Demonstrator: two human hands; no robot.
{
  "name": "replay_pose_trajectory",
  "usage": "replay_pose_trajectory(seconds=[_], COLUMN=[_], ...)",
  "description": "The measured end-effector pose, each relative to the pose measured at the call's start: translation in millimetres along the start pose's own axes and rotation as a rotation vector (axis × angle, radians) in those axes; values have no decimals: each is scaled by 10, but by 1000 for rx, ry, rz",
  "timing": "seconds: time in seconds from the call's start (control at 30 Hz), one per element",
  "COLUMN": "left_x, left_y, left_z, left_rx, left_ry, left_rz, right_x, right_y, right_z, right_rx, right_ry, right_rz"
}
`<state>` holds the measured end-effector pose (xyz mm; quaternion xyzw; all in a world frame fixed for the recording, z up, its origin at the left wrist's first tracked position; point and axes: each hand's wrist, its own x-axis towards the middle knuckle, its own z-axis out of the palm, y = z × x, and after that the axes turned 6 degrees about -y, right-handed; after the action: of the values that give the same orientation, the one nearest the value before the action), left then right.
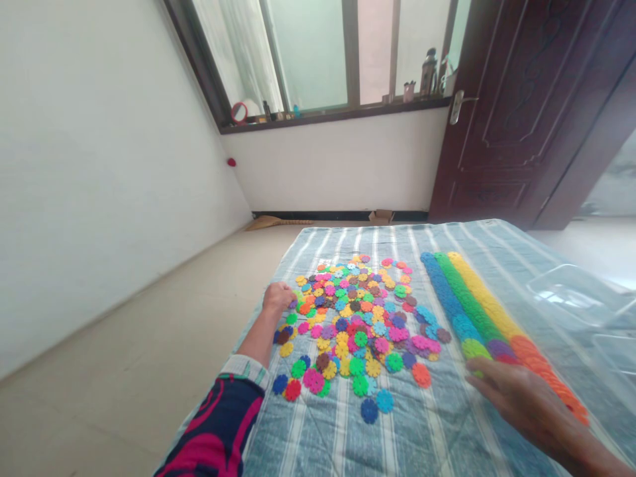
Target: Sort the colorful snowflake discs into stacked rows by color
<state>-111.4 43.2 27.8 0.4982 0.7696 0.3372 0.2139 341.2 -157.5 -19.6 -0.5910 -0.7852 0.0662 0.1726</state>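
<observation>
Lime discs touch right fingers, purple disc touches left fingers, grips unclear.

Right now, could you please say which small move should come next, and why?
Perhaps the right hand should straighten the lime discs closing the blue row, since it is at them while the left hand is by the loose discs.

No readable text, brand, number or sign. Small whitish patch by far edge of disc pile: any marks too small to read.
</observation>
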Motion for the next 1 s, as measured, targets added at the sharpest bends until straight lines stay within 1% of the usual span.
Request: replay_pose_trajectory(seconds=[0.1,0.17,0.27,0.33,0.4,0.43,0.5,0.6,0.67,0.73,0.8,0.9,1.0], left_x=[-99,-149,-227,-332,-524,-657,-989,-1564,-1915,-2188,-2368,-2489,-2504], left_y=[-6,14,80,151,248,306,438,651,775,865,912,918,892], left_z=[-36,-86,-165,-172,-109,-49,117,403,568,698,799,910,954], left_rx=[-149,-247,-380,-445,-494,-521,-574,-564,-474,-428,-421,-421,-378], left_ry=[14,50,117,118,52,-10,-221,-545,-677,-753,-794,-785,-743], left_rz=[-14,-24,-29,-21,1,19,88,202,295,374,418,450,512], right_x=[3,4,6,11,20,28,49,83,100,109,111,117,131], right_y=[-15,-24,-37,-60,-108,-144,-236,-400,-500,-582,-642,-682,-618], right_z=[-6,-6,-5,-10,-25,-36,-66,-115,-141,-161,-179,-226,-325], right_rx=[-11,-2,26,42,64,81,131,216,264,304,340,360,343], right_ry=[-4,-4,5,13,28,38,55,48,25,1,-33,-69,-99], right_rz=[-2,-11,-28,-31,-32,-32,-38,-63,-85,-101,-112,-108,-77])
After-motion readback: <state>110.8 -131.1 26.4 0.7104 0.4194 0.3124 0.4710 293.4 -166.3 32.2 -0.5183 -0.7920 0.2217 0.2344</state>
